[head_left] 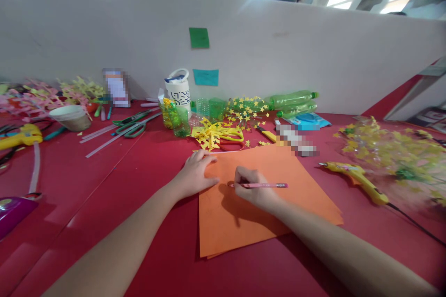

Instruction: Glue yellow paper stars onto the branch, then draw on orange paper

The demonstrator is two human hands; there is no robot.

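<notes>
Sheets of orange paper (244, 227) lie stacked on the red table (156, 241) in front of me. My left hand (195, 174) rests on the stack's upper left edge, fingers apart, thumb stretched over the paper. A pink pencil (263, 185) with an eraser end pointing right is gripped in my right hand (254, 188), which is over the middle of the top sheet. The pencil's tip is near the paper; whether it touches I cannot tell. No clear drawn line shows on the sheet.
Beyond the paper lie yellow paper cut-outs (205, 134), yellow scissors (232, 136), a yellow cutter (267, 135) and green bottles (294, 100). A corded yellow glue gun (355, 176) lies right, beside star decorations (383, 148). Green-handled scissors (134, 127) and a white cup (71, 118) stand left.
</notes>
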